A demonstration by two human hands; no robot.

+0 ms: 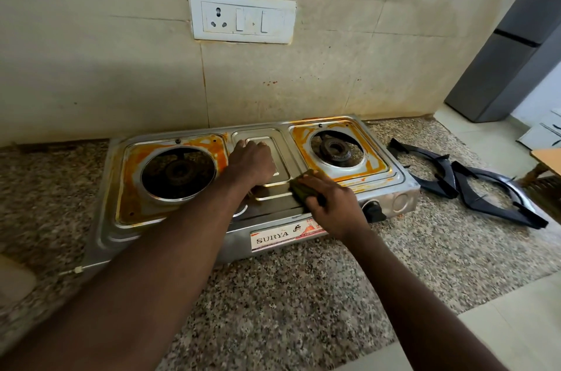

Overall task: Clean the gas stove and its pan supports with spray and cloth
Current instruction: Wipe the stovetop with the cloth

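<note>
While left grip [252, 162] rests released on one stove [121, 234], right grip [331, 203] clutches one cloth [300, 188]

Two bare arms are seen: the left forearm [170, 249] and the right forearm [394, 279] are uncovered up to the picture's edge. The left hand [252, 164] and right hand [331, 206] are likewise bare.

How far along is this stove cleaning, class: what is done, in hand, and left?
Done: both pan supports lie off the stove, on the counter to its right. In hand: the left hand rests on the middle panel; the right hand grips a green cloth against the top beside the right burner. Left: orange residue rings both burner wells, and the supports' state is unclear.
</note>
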